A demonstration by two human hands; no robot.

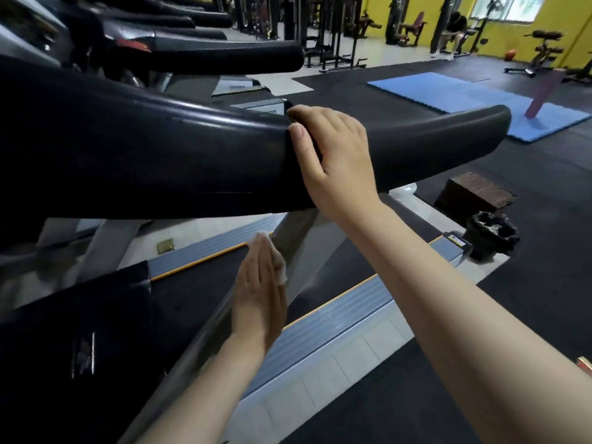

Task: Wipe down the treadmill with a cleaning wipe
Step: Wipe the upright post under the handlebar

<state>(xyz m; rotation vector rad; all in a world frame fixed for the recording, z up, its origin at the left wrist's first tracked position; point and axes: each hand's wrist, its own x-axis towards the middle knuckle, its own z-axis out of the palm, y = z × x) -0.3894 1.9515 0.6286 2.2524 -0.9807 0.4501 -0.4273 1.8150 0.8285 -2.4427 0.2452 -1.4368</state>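
- Treadmill (198, 270) wipe-down at a gym: the left hand (259, 293) lay flat against the grey upright (298, 238), fingers straight, pressing a white wipe (278, 263) between palm and metal.
- The right hand (333, 161) rested over the black handrail (160, 155), fingers curved across its top and thumb down the near face, bracing rather than cleaning.
- Risk one: the wipe was held only by flat pressure, so a quick stroke could probably leave it bunched or let it slip to the belt (192, 299) below.
- Risk two: the upright sloped, and the hand might have slid off its edge, missing the far side.
- Risk three: weight leaned on the handrail could have shifted if that hand slipped on the smooth surface.
- A bin (493, 235) stood on the floor, well apart from the wipe.
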